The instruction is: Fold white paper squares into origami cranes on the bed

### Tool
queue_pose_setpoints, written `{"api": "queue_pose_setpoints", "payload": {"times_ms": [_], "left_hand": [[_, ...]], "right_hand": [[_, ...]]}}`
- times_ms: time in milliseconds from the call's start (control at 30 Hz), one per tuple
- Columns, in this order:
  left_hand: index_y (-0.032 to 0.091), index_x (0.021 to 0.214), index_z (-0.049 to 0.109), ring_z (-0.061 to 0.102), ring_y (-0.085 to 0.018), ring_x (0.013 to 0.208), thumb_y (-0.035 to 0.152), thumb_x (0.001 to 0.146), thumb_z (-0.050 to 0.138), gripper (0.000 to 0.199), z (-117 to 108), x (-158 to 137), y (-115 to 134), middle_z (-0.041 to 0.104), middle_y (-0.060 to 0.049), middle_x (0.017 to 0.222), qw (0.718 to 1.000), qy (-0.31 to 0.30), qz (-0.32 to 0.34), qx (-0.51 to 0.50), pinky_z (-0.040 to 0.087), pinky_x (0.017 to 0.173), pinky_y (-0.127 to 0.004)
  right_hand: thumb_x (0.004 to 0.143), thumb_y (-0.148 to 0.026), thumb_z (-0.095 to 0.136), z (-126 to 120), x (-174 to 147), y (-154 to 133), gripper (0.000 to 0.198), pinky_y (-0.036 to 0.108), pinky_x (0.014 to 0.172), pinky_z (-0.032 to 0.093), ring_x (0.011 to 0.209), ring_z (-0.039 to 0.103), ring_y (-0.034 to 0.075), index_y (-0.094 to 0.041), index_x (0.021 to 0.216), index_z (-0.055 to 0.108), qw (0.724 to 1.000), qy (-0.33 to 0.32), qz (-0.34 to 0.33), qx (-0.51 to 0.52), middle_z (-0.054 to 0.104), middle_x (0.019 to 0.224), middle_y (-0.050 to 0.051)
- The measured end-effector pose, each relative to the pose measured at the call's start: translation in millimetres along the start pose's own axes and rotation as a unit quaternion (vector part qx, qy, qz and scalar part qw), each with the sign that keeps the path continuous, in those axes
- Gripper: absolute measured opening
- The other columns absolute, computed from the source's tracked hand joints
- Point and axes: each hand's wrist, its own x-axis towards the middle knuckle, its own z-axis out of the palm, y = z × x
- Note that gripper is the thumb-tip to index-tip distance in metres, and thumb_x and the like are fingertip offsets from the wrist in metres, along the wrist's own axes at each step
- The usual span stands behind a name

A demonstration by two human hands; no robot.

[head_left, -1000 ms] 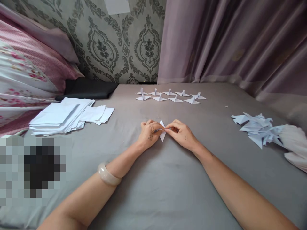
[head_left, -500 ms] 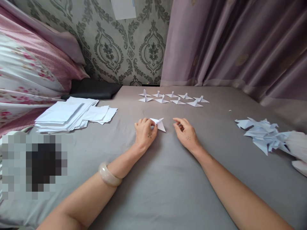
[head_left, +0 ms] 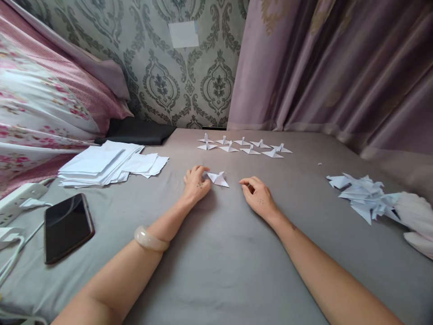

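Note:
A white folded paper crane [head_left: 219, 179] with spread wings rests on the grey sheet in front of me. Just left of it is my left hand [head_left: 196, 184], thumb and forefinger apart around the tip of its near wing; whether they touch the paper I cannot tell. To the crane's right, a short gap away, my right hand [head_left: 257, 196] lies on the sheet with loosely bent fingers, the thumb apart from the forefinger and nothing held. Behind, several similar paper cranes [head_left: 250, 150] stand in two rows.
White paper sheets [head_left: 93, 161] are stacked at the left, beside a black folded item [head_left: 142, 131]. Nearer lie a phone [head_left: 68, 228] and a white power strip [head_left: 20, 203] with cables. A heap of folded paper pieces [head_left: 365, 194] lies at the right, against a pale cloth [head_left: 414, 212].
My left hand has let go of the paper crane and drawn slightly left, its fingers parting. My right hand has barely moved. The view has tilted up a little.

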Motion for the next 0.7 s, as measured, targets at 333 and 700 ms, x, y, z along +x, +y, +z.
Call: {"api": "queue_pose_setpoints", "payload": {"times_ms": [333,700], "left_hand": [[0.019,0.09,0.071,0.06,-0.022,0.09,0.023,0.078,0.051,0.024,0,8,-10,0.069,-0.008,0.091,0.998,-0.042,0.036,0.008,0.043,0.084,-0.034],[0.019,0.079,0.067,0.062,-0.026,0.092,0.034,0.077,0.056,0.019,-1,5,-8,0.072,-0.007,0.089,0.998,-0.056,0.007,-0.007,0.039,0.088,-0.041]], "right_hand": [[0.082,-0.021,0.052,11,0,-32,0.02,0.03,0.08,0.044,0.081,0.058,0.016,-0.021,0.093,0.069,0.996,-0.045,-0.018,-0.07,0.066,0.092,0.004],[0.086,-0.04,0.052,39,9,-66,0.023,0.032,0.077,0.043,0.09,0.06,0.022,-0.021,0.086,0.064,0.974,-0.057,0.083,-0.204,0.064,0.096,0.009]]}}
